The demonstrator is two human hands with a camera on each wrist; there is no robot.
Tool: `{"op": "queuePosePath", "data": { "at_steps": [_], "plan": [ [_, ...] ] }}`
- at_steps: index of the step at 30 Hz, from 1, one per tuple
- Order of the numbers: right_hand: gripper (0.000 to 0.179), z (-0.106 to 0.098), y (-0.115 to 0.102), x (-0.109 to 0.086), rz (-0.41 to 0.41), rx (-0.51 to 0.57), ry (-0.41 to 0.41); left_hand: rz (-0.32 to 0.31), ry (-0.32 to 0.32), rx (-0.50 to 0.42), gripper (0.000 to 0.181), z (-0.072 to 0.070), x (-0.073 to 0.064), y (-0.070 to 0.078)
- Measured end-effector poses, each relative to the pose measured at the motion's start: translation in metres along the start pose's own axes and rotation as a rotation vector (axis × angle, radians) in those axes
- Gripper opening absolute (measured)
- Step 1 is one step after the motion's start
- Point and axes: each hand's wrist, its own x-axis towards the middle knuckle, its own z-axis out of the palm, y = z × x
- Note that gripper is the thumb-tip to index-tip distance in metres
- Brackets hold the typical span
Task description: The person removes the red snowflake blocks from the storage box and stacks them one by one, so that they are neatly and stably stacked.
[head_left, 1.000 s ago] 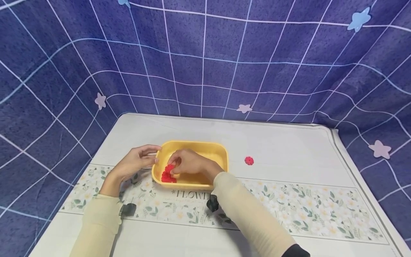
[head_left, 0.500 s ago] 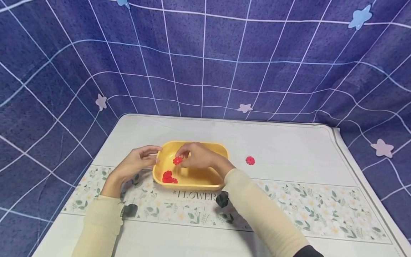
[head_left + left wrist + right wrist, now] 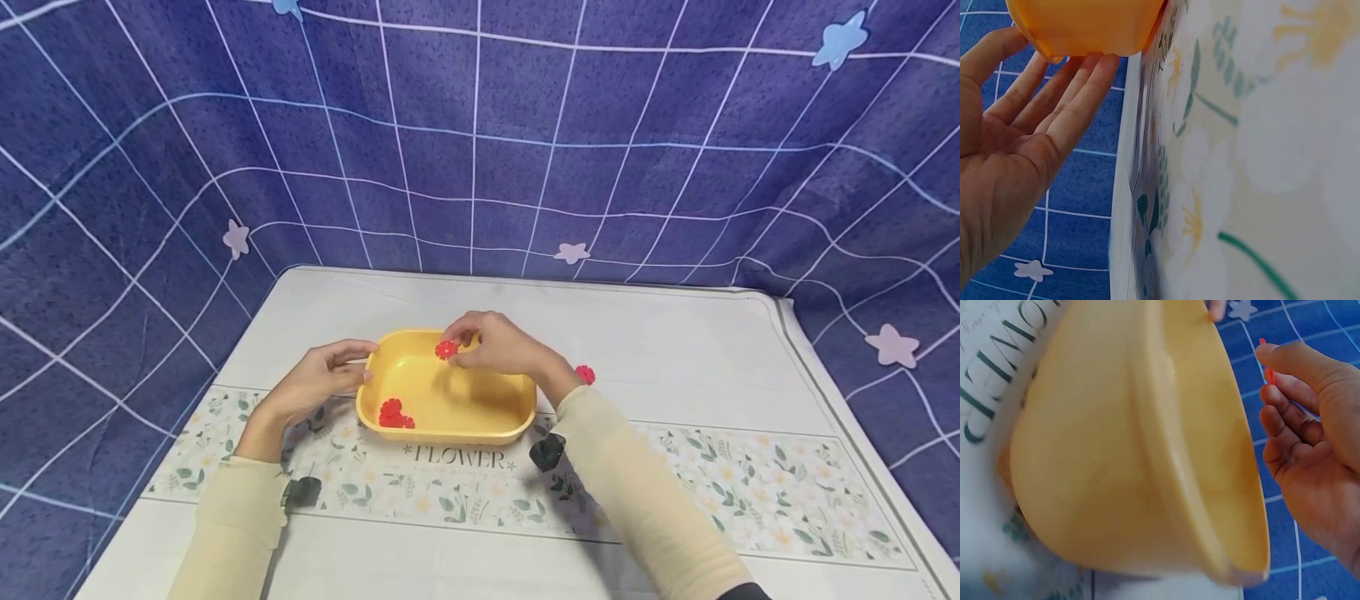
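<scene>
A yellow plastic basin (image 3: 450, 410) stands on the table. My left hand (image 3: 318, 379) lies at its left end; in the left wrist view the nearly straight fingertips touch the basin's outer wall (image 3: 1091, 28). Over the basin's far side, my right hand (image 3: 501, 343) pinches a red flower-shaped interlocking disc (image 3: 446, 350) between thumb and fingers. The right wrist view shows that disc edge-on (image 3: 1270, 376), above rim level. Several more red discs (image 3: 393, 417) lie heaped in the near left corner of the basin.
Another red disc (image 3: 586, 375) lies on the table right of the basin, partly covered by my right wrist. The white tablecloth (image 3: 675, 333) carries a floral band (image 3: 735, 483). A blue gridded curtain (image 3: 480, 167) rises behind the table and along its sides.
My right hand has lifted one red disc off the heap in the left corner and carried it up, rightward and toward the far rim. The left hand keeps its place.
</scene>
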Motion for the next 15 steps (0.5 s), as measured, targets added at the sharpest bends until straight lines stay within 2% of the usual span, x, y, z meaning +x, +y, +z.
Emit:
{"op": "queuePosePath", "data": {
  "at_steps": [15],
  "plan": [
    [0.031,-0.042,0.024,-0.019,0.033,-0.026,0.110,-0.002,0.011,0.025,0.054,-0.001,0.001,-0.002]
  ]
}}
